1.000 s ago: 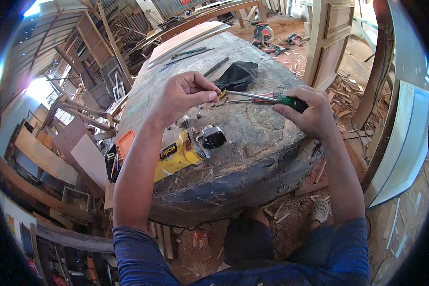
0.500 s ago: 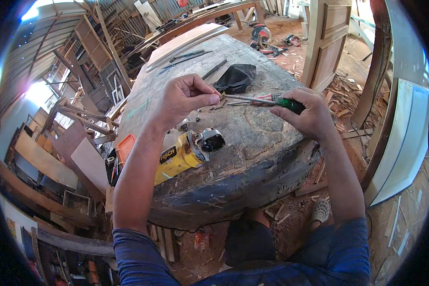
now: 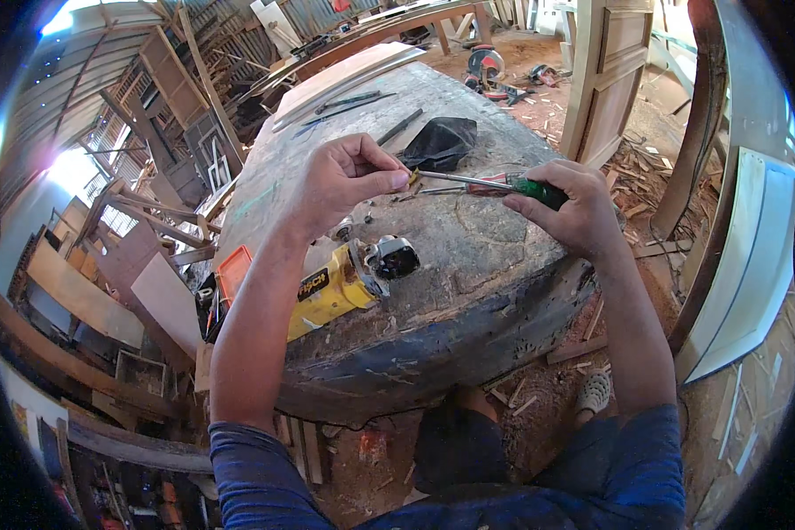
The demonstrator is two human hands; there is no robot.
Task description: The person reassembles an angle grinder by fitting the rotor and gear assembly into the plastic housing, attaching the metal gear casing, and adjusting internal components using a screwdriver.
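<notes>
My right hand [image 3: 570, 208] is wrapped round the green handle of a screwdriver [image 3: 464, 179], its shaft pointing left. At the shaft's tip, my left hand [image 3: 353, 181] pinches a small yellowish piece [image 3: 413, 177], too small to name; the fingertips partly hide it. Both hands are above the worn workbench [image 3: 477, 283]. Nearer me lies a yellow angle grinder [image 3: 331, 293], its metal head pointing right. Under the screwdriver rests a tool with a reddish handle [image 3: 484, 187], partly covered from view. Just beyond the hands is a crumpled black plastic bag [image 3: 442, 144].
Long tools [image 3: 353, 103] and wide boards [image 3: 353, 75] occupy the bench's far end. An orange tray [image 3: 233, 272] is at its left edge. A panelled wooden door [image 3: 605, 79] stands at right, near a red cut-off saw [image 3: 486, 71]. Wood scraps litter the floor.
Both hands keep their grips and have barely moved. The screwdriver and the small yellowish piece have shifted very slightly to the right.
</notes>
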